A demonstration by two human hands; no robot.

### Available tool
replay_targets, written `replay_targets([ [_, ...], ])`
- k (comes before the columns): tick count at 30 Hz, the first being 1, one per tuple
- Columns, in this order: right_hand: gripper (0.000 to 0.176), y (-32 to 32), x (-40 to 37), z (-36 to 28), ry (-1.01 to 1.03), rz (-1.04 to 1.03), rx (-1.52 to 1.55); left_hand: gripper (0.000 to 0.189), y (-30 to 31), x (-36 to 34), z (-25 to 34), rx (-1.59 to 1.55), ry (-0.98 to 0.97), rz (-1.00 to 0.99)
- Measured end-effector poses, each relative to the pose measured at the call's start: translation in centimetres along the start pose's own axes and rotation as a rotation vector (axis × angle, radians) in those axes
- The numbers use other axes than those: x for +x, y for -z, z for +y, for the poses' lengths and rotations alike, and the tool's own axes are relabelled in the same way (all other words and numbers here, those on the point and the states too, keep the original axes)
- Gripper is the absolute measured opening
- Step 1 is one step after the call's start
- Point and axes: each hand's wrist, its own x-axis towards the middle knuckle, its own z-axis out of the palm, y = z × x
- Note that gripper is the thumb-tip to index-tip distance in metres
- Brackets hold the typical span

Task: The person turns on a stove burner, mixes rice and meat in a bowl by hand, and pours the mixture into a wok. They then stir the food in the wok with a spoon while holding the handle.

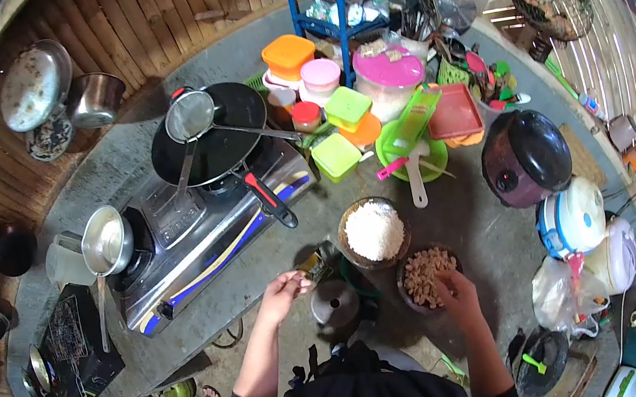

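Right hand (457,291) catching the round dark bowl (410,301) could spill small brown chunks (426,273).
It and the left hand (286,292) half-curl; holds unclear.

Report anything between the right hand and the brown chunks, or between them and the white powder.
No visible object blocks the right hand, at the brown chunks; only bowl rims separate them from the white powder.
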Motion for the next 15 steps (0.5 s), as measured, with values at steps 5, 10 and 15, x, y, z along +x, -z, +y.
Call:
replay_targets([
  [5,0.025,-2.2,9.3,1.6,0.23,-0.314,-0.242,0.023,-5.3,4.9,3.9,0.017,-0.128,-0.26],
  [10,0.043,-7.9,17.1,7.1,0.501,-0.344,-0.432,0.021,-8.7,8.1,2.0,-0.038,-0.046,-0.287],
  [15,0.047,-9.7,18.6,7.3,0.476,-0.357,-0.496,0.019,-10.2,9.6,1.1,0.039,0.169,-0.271],
])
